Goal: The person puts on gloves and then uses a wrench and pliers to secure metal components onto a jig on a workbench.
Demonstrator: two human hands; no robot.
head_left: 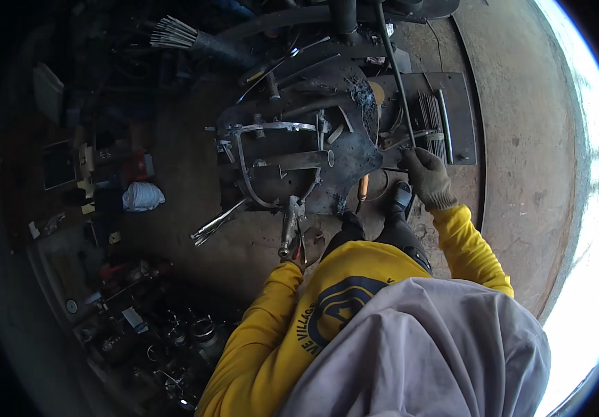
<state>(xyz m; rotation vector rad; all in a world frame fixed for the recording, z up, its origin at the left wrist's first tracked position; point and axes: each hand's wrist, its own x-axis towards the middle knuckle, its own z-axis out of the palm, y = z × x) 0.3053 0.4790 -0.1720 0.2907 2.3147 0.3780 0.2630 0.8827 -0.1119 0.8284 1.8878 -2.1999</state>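
My right hand (428, 179), in a grey-brown work glove, is closed round the lower end of a long dark metal rod (397, 76) that runs up past the top edge. Lower down, my left hand (308, 251), also gloved and in shadow, is closed at the handle end of metal locking pliers (290, 224); its fingers are partly hidden. The jaws of these pliers sit at the near edge of a curved metal frame (242, 163). That frame lies on a dark steel worktable (351, 167), with a metal tube (299, 160) across its middle.
More pliers (217, 222) jut from the table's near left side. Thin rods (433, 125) lie on a side plate (463, 118). A wire bundle (174, 33) stands at the far left. An orange-handled tool (363, 187) hangs by the table edge. Assorted metal parts (203, 330) crowd the lower left.
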